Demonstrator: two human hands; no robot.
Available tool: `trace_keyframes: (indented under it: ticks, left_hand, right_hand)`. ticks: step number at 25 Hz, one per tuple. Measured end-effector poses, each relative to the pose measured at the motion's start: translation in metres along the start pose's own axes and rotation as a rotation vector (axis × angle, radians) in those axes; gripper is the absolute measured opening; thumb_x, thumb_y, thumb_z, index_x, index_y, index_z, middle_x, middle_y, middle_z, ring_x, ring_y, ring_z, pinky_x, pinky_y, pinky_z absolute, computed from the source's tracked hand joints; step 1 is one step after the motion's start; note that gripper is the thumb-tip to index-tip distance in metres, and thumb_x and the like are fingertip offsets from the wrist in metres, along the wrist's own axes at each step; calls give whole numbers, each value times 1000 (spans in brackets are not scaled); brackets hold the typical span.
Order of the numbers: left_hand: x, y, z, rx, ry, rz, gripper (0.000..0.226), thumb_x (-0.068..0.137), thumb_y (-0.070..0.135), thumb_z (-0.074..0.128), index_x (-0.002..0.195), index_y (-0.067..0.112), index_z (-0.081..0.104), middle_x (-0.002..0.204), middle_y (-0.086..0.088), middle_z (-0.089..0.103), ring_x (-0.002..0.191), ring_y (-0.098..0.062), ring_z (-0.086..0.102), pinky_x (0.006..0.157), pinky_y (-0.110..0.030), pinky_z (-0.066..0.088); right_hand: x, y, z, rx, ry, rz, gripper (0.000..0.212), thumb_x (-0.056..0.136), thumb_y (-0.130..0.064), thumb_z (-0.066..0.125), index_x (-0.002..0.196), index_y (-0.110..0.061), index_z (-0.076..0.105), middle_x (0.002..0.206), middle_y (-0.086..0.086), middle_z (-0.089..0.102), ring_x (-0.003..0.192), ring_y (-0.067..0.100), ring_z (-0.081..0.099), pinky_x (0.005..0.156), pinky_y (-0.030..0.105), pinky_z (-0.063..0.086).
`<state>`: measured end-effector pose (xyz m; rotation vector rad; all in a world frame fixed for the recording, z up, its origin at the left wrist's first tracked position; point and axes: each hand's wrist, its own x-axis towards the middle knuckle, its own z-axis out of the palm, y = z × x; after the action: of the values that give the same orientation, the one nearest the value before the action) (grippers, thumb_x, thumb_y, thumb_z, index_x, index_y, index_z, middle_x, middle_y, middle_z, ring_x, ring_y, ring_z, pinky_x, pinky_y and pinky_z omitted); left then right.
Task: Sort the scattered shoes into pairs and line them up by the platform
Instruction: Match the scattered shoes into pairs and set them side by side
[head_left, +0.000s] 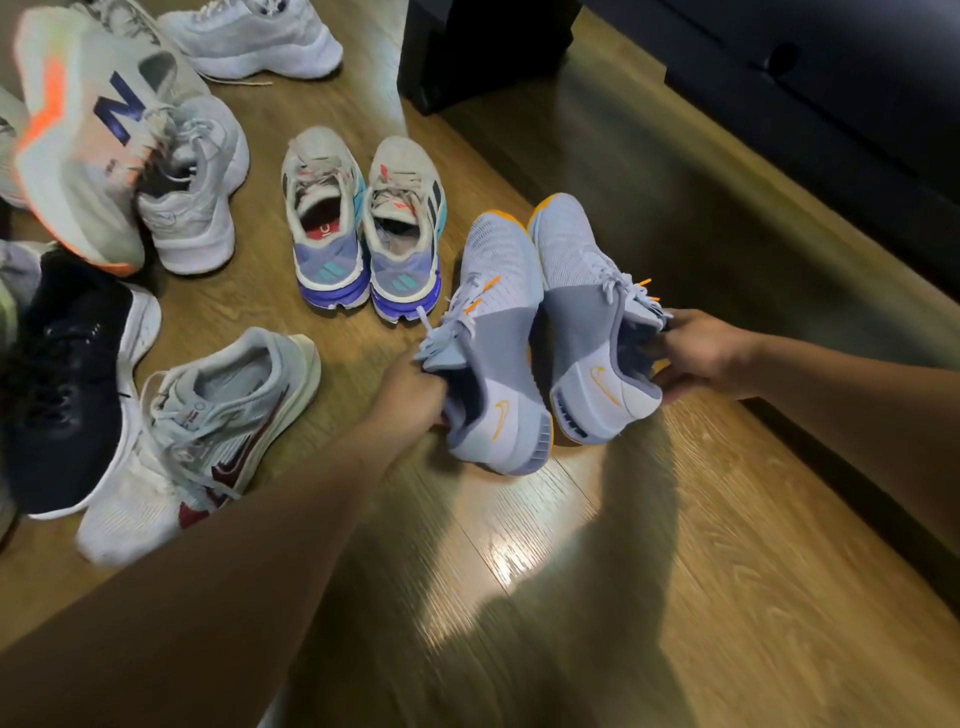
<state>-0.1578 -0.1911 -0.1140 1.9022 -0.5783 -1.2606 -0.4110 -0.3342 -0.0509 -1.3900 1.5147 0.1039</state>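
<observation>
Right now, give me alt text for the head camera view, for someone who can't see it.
A person's left hand and right hand each grip one shoe of a grey, orange-trimmed pair, held side by side over a wooden floor. Left of them stands a purple-soled pair, toes away; more loose shoes lie farther left.

Your floor (675, 597) is wood-grain board with a glossy, glaring finish, the left pale grey shoe (498, 332) and the right pale grey shoe (587, 312) you grip show fine cloth mesh at the toes and smooth matt heel panels, and the black shoe (67, 374) at the left is matt knit cloth.
</observation>
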Motion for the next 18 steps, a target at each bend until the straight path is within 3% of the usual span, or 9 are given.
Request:
trace_keyframes:
  ticks: [3,7,10,12,15,16,18]
  left_hand:
    - [-2,7,4,174,91,142,39,84,3,45,117,16,60,110,-15,68,93,-28,63,80,-39,55]
    - [-11,23,18,484,208,411,20,83,19,55,103,15,55,84,-14,66,83,-32,60,70,-33,44]
    - [-9,27,27,561,170,500,18,88,18,55,104,9,53,87,-22,64,85,-39,59,71,-38,44]
    - [-9,25,27,539,131,504,23,92,23,57,110,10,54,86,-19,63,84,-37,58,70,-35,41]
    - [-16,27,21,413,91,466,28,89,30,64,112,15,59,71,0,56,77,-28,59,71,-32,44]
    - [-19,28,16,408,106,471,30,87,33,66,111,15,60,71,2,58,77,-28,60,73,-32,46]
    - [-25,29,-3,489,190,549,29,87,34,64,107,13,61,83,-4,66,83,-31,63,78,-37,51]
  right_hand:
    - [4,1,0,-65,45,-7,24,98,-5,47,115,-18,56,109,13,63,78,36,71,60,42,61]
    - [9,3,4,-224,102,-14,23,97,-6,41,115,-15,54,97,18,66,64,33,72,58,45,61]
    - [8,-3,8,-230,86,-74,22,97,-10,43,113,-22,51,91,19,68,60,29,72,50,35,58]
    - [8,-5,11,-226,63,-59,21,96,-13,48,114,-23,52,93,18,70,64,29,72,52,36,58]
    - [4,-18,-5,-363,-10,18,23,90,-14,57,110,-24,56,97,9,67,81,26,69,60,38,57]
    - [5,-30,-14,-429,21,2,27,86,-13,60,111,-23,59,97,8,65,85,25,64,61,36,55]
    - [6,-63,-23,-476,261,-182,35,81,-13,62,115,-23,62,98,8,66,88,25,59,63,31,50]
